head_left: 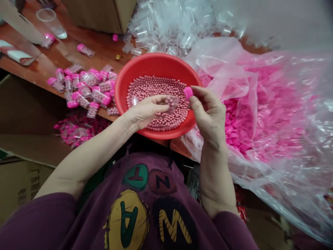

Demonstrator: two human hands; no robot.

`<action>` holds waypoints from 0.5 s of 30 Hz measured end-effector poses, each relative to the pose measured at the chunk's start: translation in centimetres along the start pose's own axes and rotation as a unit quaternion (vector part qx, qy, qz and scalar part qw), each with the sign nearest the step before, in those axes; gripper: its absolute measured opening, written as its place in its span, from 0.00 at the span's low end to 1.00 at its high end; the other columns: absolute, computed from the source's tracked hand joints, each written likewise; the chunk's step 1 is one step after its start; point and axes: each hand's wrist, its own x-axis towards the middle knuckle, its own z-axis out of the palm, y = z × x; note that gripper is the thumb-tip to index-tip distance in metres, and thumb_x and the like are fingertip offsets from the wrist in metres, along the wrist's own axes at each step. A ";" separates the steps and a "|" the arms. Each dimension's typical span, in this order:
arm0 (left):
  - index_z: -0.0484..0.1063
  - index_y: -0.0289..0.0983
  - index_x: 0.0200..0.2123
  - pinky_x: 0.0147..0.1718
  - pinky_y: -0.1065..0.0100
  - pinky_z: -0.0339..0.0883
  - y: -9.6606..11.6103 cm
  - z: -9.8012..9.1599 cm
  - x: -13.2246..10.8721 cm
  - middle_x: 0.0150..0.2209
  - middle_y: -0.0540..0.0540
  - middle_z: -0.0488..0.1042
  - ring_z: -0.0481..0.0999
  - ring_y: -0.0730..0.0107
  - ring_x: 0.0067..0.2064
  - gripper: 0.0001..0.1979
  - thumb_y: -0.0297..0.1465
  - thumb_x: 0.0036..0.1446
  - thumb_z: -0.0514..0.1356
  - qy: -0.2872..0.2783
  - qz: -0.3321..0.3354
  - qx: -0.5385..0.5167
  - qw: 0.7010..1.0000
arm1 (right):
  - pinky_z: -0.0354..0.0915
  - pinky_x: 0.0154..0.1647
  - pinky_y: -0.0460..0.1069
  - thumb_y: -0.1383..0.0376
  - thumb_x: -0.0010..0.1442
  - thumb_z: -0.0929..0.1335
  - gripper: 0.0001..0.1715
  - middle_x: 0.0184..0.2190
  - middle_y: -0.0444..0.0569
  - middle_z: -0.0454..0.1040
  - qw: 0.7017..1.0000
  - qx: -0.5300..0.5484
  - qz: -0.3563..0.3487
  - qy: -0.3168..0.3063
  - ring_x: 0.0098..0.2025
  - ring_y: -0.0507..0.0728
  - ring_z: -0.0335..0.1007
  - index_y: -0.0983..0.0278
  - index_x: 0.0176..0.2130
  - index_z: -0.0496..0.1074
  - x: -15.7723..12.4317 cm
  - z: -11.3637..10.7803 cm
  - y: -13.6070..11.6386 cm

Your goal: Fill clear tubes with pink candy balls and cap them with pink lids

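Over a red basin (158, 59) of small pink beads (153, 86), my left hand (148, 110) grips a clear plastic bottle (172, 103) with pink beads inside. Its mouth end points right, toward my other hand. My right hand (208, 111) pinches a bright pink cap (188, 92) between thumb and fingers, a short gap from the bottle. Another clear bottle (134, 101) lies on the beads at the basin's left side, partly behind my left wrist.
Filled, pink-capped bottles (84, 89) cluster left of the basin; more lie in a cardboard box (28, 114) below. Empty clear bottles (166, 27) heap behind it. A plastic bag (221, 48) of pink caps (275, 114) spreads right. A clear cup (52, 22) sits far left.
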 end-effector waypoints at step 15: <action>0.82 0.33 0.41 0.39 0.72 0.73 -1.5 0.1 -2.0 0.38 0.46 0.83 0.80 0.76 0.35 0.02 0.23 0.67 0.68 0.021 0.021 -0.060 0.998 | 0.80 0.54 0.57 0.49 0.74 0.73 0.14 0.45 0.47 0.86 0.992 -0.106 -0.015 -0.062 0.47 0.59 0.83 0.54 0.49 0.85 0.1 1.7 -0.7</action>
